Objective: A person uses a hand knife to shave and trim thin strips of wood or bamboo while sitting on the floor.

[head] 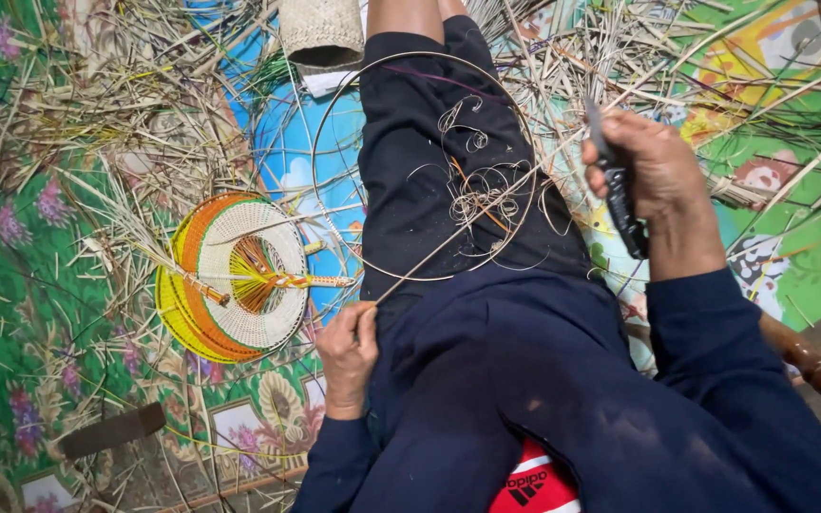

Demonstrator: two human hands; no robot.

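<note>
The left hand (347, 353) pinches one end of a thin strip (453, 237), keeping it taut across the lap. The right hand (653, 176), fingers closed around a knife (620, 195), sets the blade against the strip's far end. Curled shavings (482, 195) lie on the dark trousers (429, 171). Woven fans (235, 275) rest on the mat (11, 285).

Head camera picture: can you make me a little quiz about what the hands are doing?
1. True or false: the right hand holds a knife.
2. What does the left hand pinch? A) a thin strip B) a spoon C) a ball
3. What round woven things lie stacked on the mat by the left hand?

Key: 1 true. 2 A. 3 fans.
</note>
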